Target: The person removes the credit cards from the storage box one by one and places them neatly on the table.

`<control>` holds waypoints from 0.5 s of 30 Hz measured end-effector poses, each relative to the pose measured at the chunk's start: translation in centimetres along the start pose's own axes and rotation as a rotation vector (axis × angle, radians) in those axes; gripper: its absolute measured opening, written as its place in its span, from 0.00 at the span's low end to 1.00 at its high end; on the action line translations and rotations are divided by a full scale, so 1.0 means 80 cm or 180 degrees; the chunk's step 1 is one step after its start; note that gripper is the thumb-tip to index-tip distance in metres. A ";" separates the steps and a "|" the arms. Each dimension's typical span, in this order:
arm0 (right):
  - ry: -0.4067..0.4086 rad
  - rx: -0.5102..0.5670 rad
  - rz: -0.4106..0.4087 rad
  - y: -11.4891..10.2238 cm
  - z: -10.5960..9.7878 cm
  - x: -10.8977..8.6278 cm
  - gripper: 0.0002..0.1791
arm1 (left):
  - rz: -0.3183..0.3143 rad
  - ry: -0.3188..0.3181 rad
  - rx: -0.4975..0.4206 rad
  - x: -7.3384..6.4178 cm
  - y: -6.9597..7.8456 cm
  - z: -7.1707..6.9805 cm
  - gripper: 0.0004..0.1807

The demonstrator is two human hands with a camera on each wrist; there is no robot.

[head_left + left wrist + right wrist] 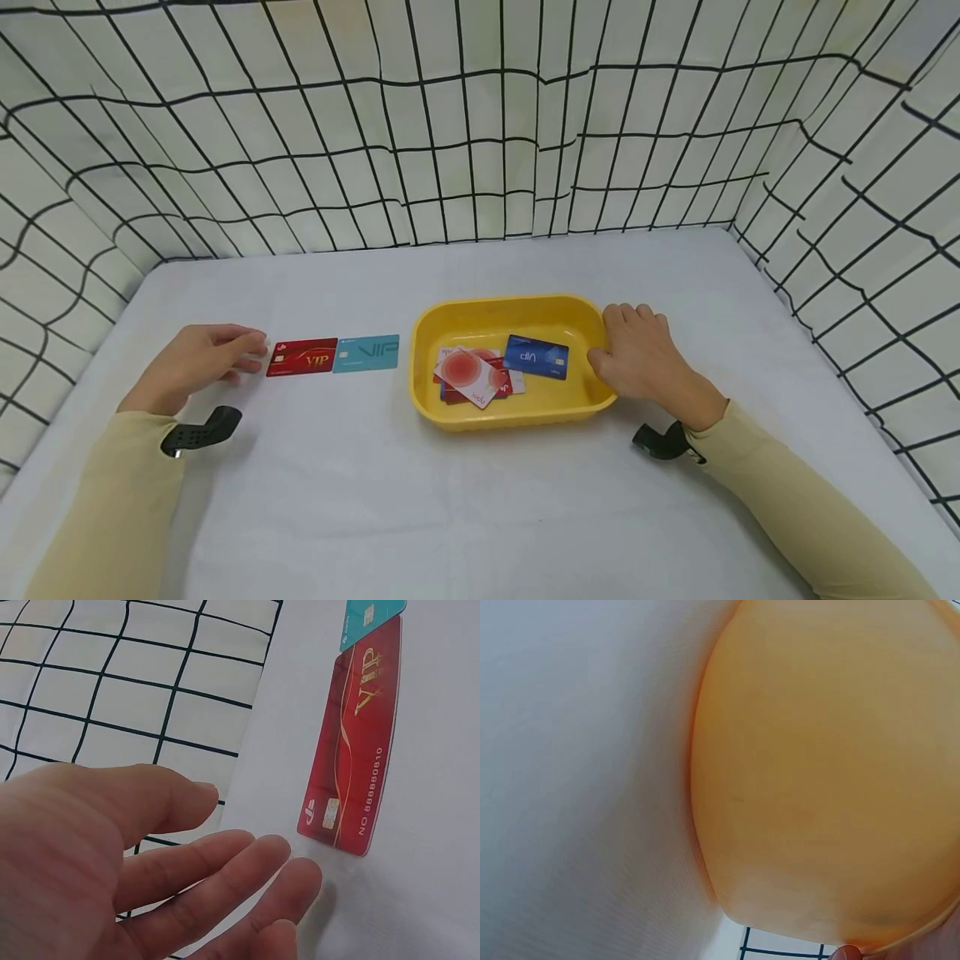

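On the white tabletop, a red VIP card lies end to end with a teal VIP card. My left hand hovers just left of the red card, thumb and fingers apart and holding nothing; the left wrist view shows its fingertips close to the card's end. With my right hand I grip the right end of a yellow plastic basket, thumb over the rim. Inside lie a blue VIP card and a pile of overlapping cards. The basket's outer wall fills most of the right wrist view.
Black wire grid panels stand along the back and both sides of the table. White cloth covers the tabletop, extending in front of the basket and the cards. Each wrist has a black strap.
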State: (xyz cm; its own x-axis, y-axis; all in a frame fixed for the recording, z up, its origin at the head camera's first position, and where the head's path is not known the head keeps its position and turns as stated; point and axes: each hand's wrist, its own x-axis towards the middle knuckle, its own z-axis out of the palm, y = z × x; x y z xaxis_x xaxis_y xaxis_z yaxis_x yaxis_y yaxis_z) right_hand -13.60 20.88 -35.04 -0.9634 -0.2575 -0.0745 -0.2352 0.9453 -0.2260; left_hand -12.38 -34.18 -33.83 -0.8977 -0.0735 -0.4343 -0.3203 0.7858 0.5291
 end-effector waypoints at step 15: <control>0.0018 0.0032 -0.0014 0.000 0.000 0.001 0.20 | 0.0362 0.0205 0.0212 -0.005 0.039 -0.007 0.42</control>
State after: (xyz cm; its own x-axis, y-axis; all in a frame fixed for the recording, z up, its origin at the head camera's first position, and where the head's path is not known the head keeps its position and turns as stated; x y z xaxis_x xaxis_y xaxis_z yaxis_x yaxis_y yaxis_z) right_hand -13.67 20.87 -35.04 -0.9631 -0.2606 -0.0678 -0.2383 0.9421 -0.2359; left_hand -13.17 -32.03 -31.57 -0.9453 -0.0194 -0.3255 -0.1967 0.8301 0.5218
